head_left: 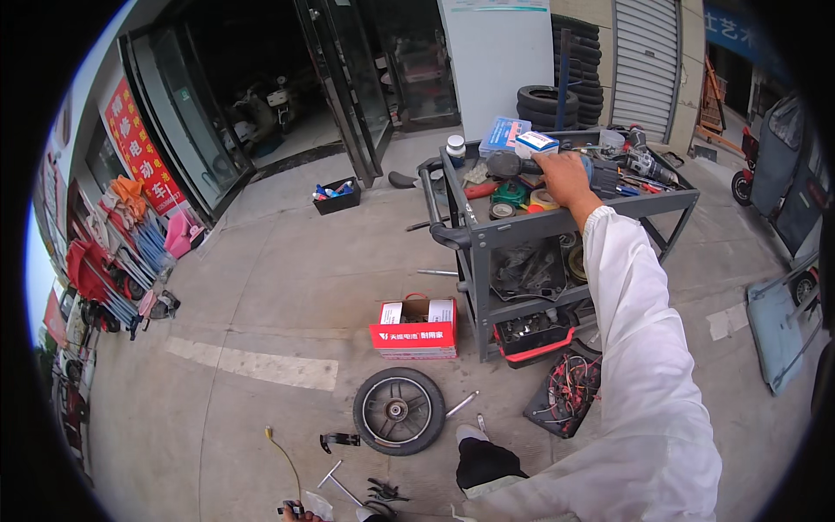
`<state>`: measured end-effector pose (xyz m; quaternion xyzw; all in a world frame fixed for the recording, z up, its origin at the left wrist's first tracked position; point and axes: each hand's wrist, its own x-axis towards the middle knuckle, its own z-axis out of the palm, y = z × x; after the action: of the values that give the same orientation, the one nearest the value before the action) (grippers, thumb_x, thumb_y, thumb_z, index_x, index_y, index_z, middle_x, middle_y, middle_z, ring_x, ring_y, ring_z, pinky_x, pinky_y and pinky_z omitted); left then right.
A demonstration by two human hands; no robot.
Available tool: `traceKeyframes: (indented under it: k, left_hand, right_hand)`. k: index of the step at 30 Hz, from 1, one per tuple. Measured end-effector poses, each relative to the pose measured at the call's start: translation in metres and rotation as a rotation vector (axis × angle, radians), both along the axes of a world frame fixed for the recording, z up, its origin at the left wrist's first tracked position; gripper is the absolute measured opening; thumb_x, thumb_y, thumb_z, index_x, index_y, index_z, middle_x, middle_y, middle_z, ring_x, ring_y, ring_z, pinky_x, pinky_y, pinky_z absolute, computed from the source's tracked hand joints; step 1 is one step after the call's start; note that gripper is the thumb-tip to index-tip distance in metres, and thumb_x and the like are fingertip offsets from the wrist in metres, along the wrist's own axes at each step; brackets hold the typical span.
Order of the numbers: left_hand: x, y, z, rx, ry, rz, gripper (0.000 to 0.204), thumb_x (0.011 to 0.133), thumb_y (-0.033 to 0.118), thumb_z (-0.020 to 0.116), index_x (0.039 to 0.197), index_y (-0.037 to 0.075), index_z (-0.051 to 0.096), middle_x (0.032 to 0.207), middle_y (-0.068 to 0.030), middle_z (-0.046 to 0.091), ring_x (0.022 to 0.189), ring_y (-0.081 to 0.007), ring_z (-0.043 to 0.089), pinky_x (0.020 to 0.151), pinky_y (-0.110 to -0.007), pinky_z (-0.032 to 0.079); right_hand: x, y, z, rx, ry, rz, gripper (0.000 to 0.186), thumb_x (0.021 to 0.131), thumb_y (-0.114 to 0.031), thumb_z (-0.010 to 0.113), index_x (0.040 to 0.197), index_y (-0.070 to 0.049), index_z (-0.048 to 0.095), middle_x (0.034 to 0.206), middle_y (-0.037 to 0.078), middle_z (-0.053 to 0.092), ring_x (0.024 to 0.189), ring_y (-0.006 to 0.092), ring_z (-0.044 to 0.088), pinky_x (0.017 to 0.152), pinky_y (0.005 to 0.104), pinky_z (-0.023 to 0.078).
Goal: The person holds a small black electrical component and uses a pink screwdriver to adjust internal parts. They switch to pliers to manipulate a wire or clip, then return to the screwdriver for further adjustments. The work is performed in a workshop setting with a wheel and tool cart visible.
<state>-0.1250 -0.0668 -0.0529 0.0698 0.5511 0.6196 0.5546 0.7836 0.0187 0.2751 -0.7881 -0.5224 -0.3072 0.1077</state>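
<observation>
My right hand (567, 180) reaches onto the top tray of a grey tool cart (557, 210). Its fingers are closed over a dark power tool (504, 164), whose rounded head shows left of the hand; the grip is partly hidden. Just beyond the fingers sits a small blue and white box (537, 141). A yellow tape roll (544, 200) lies under the wrist side. At the lower edge, my left hand (306, 516) is cut off by the frame, with fingers closed on a small black part (290, 506). A yellow cable (285, 454) runs up from beside it.
A spoked wheel with tire (399, 411) lies on the pavement, near a red box (414, 335), a T-handle wrench (341, 483) and a black bracket (339, 441). A tray of red wires (570, 391) is beside the cart. A black bin (337, 197) stands near the doorway.
</observation>
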Motion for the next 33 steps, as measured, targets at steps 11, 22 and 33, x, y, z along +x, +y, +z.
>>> traceKeyframes:
  k: [11,22,33]
  left_hand:
    - [0.008,0.006,0.002,0.011,0.003,-0.076,0.029,0.092,0.045,0.059,0.107,0.020,0.062,0.091,0.0015,0.065,0.047,-0.0071,0.035,0.037,-0.020,0.028]
    - [0.017,0.012,0.003,0.046,-0.014,-0.069,0.022,0.092,0.040,0.059,0.098,0.019,0.058,0.086,0.0021,0.065,0.048,-0.0077,0.040,0.035,-0.020,0.025]
    - [0.028,0.014,-0.005,-0.008,-0.031,-0.143,0.023,0.092,0.039,0.060,0.090,0.016,0.060,0.081,0.0027,0.063,0.048,-0.0076,0.041,0.035,-0.022,0.026]
  right_hand:
    - [0.013,-0.012,-0.001,0.040,0.057,-0.051,0.038,0.080,-0.012,0.070,0.117,-0.011,0.060,0.106,0.011,0.065,0.106,0.0313,0.059,0.095,0.0421,0.037]
    - [0.016,-0.048,-0.014,0.244,0.027,0.318,0.040,0.075,-0.005,0.070,0.114,-0.006,0.062,0.109,0.014,0.064,0.110,0.0340,0.055,0.100,0.0461,0.035]
    - [-0.011,-0.001,0.052,-0.094,0.732,0.372,0.039,0.097,-0.031,0.050,0.112,-0.001,0.069,0.114,0.019,0.067,0.106,0.0349,0.062,0.095,0.0391,0.045]
